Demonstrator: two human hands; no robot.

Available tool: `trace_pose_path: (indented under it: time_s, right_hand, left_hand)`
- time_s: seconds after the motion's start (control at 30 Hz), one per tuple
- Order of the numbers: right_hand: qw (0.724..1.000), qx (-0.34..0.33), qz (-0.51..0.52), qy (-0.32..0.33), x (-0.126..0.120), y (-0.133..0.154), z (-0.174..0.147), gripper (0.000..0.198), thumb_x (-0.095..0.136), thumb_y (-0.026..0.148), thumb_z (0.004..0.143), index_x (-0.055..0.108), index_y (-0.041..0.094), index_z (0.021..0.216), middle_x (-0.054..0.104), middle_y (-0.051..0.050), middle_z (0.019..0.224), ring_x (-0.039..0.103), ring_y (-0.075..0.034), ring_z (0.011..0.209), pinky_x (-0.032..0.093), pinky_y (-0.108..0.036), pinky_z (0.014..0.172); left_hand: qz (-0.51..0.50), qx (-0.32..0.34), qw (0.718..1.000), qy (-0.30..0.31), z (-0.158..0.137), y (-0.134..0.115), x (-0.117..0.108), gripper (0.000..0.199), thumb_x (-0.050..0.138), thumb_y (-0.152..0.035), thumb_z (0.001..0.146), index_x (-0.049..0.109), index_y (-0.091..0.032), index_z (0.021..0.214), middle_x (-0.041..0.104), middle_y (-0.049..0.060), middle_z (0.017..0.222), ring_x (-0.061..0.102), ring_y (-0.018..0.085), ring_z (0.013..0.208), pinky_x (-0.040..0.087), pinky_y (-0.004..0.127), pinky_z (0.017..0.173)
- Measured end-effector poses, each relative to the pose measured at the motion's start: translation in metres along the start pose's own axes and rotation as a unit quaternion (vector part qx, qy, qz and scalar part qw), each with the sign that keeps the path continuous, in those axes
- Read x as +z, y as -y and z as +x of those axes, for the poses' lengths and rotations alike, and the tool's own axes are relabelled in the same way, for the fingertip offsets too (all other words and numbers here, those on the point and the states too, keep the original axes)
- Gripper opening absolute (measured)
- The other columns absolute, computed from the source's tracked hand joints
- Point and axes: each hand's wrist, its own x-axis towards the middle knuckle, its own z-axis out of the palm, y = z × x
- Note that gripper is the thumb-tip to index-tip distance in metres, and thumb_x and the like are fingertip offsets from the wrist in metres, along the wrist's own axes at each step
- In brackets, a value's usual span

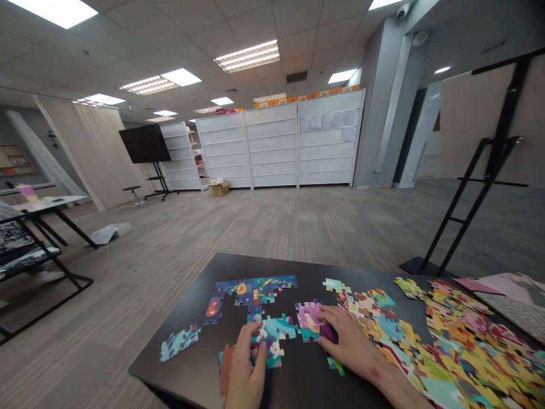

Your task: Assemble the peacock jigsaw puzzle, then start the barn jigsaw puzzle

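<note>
My left hand [248,363] rests at the left side of a joined teal puzzle section [279,328], thumb and index finger apart over its edge. Under and beside that hand lies a reddish-brown puzzle section [225,363], partly hidden. My right hand [349,336] grips the right edge of a purple and pink puzzle section [307,317], which lies just right of the teal one with a narrow gap. Dark blue joined puzzle pieces [242,288] form an incomplete frame beyond my left hand. A small green piece [336,365] sits below my right wrist.
A pale blue patterned puzzle section [179,342] lies at the left of the black table [170,375]. Many loose puzzle pieces [464,346] crowd the right side, beside printed sheets [511,295]. A black stand [464,210] rises beyond the table at right.
</note>
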Motion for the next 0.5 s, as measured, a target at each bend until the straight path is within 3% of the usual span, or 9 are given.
trace_pose_path:
  time_s: [0.1, 0.17, 0.33, 0.5]
  right_hand:
    - [1.0, -0.003, -0.01, -0.002, 0.0, 0.0, 0.0, 0.046, 0.066, 0.045, 0.081, 0.071, 0.024, 0.121, 0.065, -0.012, 0.137, 0.054, -0.035, 0.132, 0.036, -0.055, 0.115]
    - [1.0, -0.005, -0.018, -0.002, 0.0, -0.001, 0.0, 0.046, 0.066, 0.045, 0.081, 0.071, 0.024, 0.122, 0.066, -0.011, 0.136, 0.055, -0.035, 0.132, 0.036, -0.054, 0.115]
    - [0.999, -0.007, -0.037, -0.014, 0.002, -0.006, 0.004, 0.046, 0.064, 0.044, 0.082, 0.07, 0.022, 0.122, 0.066, -0.011, 0.135, 0.056, -0.034, 0.13, 0.038, -0.053, 0.114]
    - [0.998, 0.002, -0.054, -0.044, 0.006, -0.011, 0.012, 0.042, 0.063, 0.043, 0.084, 0.071, 0.022, 0.119, 0.067, -0.011, 0.133, 0.058, -0.033, 0.127, 0.04, -0.051, 0.112]
  left_hand:
    - [0.047, 0.049, 0.997, 0.029, 0.001, 0.001, 0.002, 0.036, 0.052, -0.04, 0.095, 0.067, -0.026, 0.124, 0.065, 0.01, 0.133, 0.059, 0.03, 0.126, 0.048, 0.047, 0.106]
    - [0.094, 0.076, 0.991, 0.057, 0.001, 0.004, 0.005, 0.036, 0.051, -0.035, 0.095, 0.068, -0.027, 0.126, 0.062, 0.01, 0.139, 0.052, 0.031, 0.133, 0.041, 0.052, 0.112]
    - [0.183, 0.116, 0.971, 0.104, 0.003, 0.009, 0.009, 0.035, 0.051, -0.03, 0.095, 0.068, -0.029, 0.125, 0.065, 0.008, 0.137, 0.057, 0.031, 0.129, 0.048, 0.051, 0.104]
    - [0.203, 0.127, 0.964, 0.118, 0.004, 0.007, 0.008, 0.033, 0.049, -0.03, 0.096, 0.069, -0.03, 0.123, 0.067, 0.006, 0.133, 0.059, 0.03, 0.126, 0.049, 0.048, 0.102]
